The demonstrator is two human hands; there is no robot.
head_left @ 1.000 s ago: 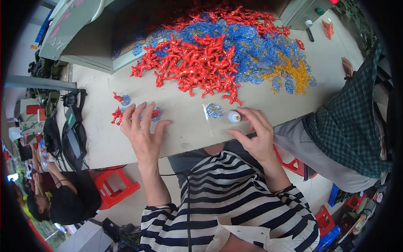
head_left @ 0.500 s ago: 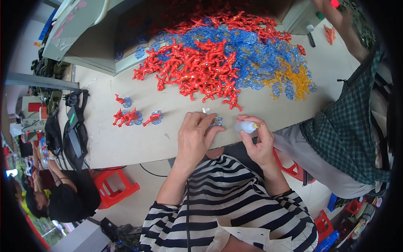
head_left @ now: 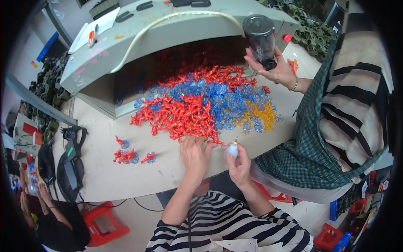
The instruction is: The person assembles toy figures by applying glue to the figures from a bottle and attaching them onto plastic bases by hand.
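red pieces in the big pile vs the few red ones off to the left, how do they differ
The red pieces in the big pile are heaped and tangled beside loose blue discs; the few red ones stand apart on the table, each set by a blue disc. The left hand touches the pile's edge; no hand is near the small group. Same red plastic colour.

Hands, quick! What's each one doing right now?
Left hand: fingers spread open, reaching into the near edge of the red toy pieces.
Right hand: closed around a small white bottle.
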